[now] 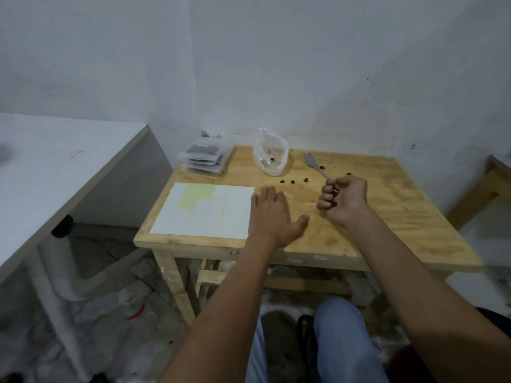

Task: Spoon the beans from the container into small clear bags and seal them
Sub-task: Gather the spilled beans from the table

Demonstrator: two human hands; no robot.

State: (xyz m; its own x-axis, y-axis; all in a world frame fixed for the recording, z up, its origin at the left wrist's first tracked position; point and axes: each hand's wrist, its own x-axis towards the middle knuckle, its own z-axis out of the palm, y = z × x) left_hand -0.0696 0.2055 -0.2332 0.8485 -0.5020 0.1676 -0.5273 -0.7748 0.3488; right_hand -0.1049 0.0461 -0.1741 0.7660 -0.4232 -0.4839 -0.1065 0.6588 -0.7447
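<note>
Several loose beans (294,181) are lying in a short row on the wooden table (387,194), just beyond the right hand (344,199) and to the far right of the left hand (272,212). Fingers of the right hand are curling round the handle of the spoon (315,165), whose long axis is running from that fist away and leftward, bowl pointing at the crumpled clear bag (271,156) at the far edge. Flat and spread, the left hand is resting on the table beside the label sheet (204,210), holding nothing. Judging by this, the right hand is nearer the beans, so sweeping them up is probably falling to it. Filled bags (206,160) are sitting stacked at the far left corner.
</note>
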